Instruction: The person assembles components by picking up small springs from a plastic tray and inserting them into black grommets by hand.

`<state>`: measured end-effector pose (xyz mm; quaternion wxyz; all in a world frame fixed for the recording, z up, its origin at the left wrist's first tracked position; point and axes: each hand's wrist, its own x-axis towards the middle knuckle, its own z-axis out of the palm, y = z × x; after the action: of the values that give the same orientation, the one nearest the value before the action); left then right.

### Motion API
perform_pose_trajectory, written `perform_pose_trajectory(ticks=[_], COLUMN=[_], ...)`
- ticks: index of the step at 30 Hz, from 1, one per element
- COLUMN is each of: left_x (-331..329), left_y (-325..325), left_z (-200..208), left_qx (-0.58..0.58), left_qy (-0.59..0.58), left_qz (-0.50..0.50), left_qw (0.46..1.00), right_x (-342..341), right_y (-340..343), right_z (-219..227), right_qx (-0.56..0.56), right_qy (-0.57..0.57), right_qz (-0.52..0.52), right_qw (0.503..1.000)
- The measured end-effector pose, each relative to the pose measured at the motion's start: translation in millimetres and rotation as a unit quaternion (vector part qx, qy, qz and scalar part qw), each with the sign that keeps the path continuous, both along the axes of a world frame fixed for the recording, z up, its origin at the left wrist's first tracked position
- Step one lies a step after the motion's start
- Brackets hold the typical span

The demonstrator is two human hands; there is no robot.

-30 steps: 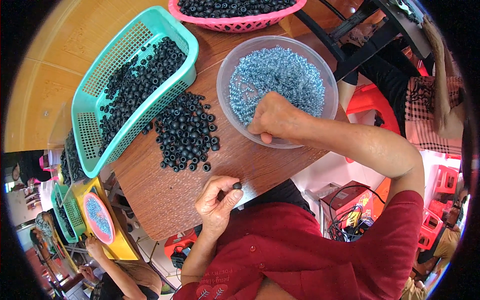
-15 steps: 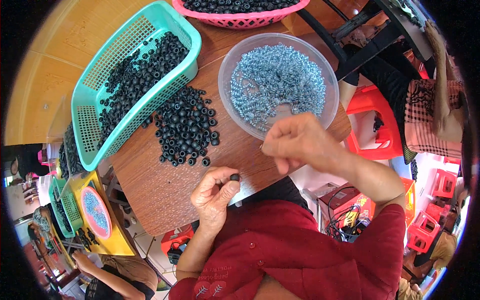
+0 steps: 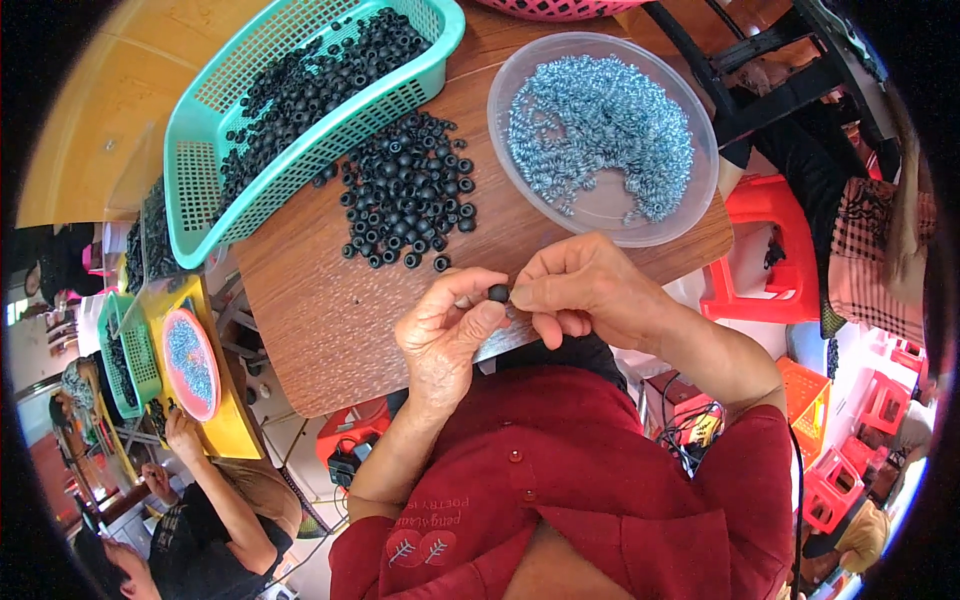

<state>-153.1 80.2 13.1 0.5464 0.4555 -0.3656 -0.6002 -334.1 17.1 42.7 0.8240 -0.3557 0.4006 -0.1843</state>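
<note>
Between thumb and forefinger, my left hand (image 3: 445, 340) grips a small round black plastic piece (image 3: 498, 293) over the near part of the table. My right hand (image 3: 585, 292) meets it from the right, thumb and forefinger pinched against the piece's side; whatever they hold is hidden or too small to make out. Beyond the left hand lies a loose pile of the same hollow black pieces (image 3: 405, 190). A clear round plastic tub (image 3: 595, 222) stands past the right hand, holding a heap of small shiny bluish metal springs (image 3: 600, 120).
A turquoise slotted basket (image 3: 300, 180) of black pieces stands on the wooden table (image 3: 320, 350) at far left, a pink basket (image 3: 560, 8) at the far edge. Red stools (image 3: 765, 250) and a black frame (image 3: 760, 60) are at right. Another person (image 3: 220, 510) works at a yellow table at left.
My right hand has moved from beside the tub to the black piece in my left hand, and the hands now meet. The view has shifted, so the table's contents appear higher and further right.
</note>
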Motion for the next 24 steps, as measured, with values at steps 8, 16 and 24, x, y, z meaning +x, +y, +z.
perform_pose_trajectory(ticks=[8, 16, 24], left_x=[7.6, 10.9, 16.5], left_y=[1.0, 2.9, 3.8], left_z=[-2.0, -7.0, -5.3], left_qx=[0.013, -0.004, 0.03], left_qy=[0.071, 0.082, 0.132], left_qz=[0.019, 0.052, 0.064], left_qw=[0.997, 0.995, 0.989], right_x=[13.0, 27.3, 46.8], right_y=[3.8, 7.9, 16.8], right_z=[0.2, 2.4, 8.6], right_qx=[0.011, -0.033, -0.19], right_qy=[-0.014, 0.016, 0.103], right_qz=[-0.027, -0.041, -0.059], right_qw=[0.999, 0.998, 0.975])
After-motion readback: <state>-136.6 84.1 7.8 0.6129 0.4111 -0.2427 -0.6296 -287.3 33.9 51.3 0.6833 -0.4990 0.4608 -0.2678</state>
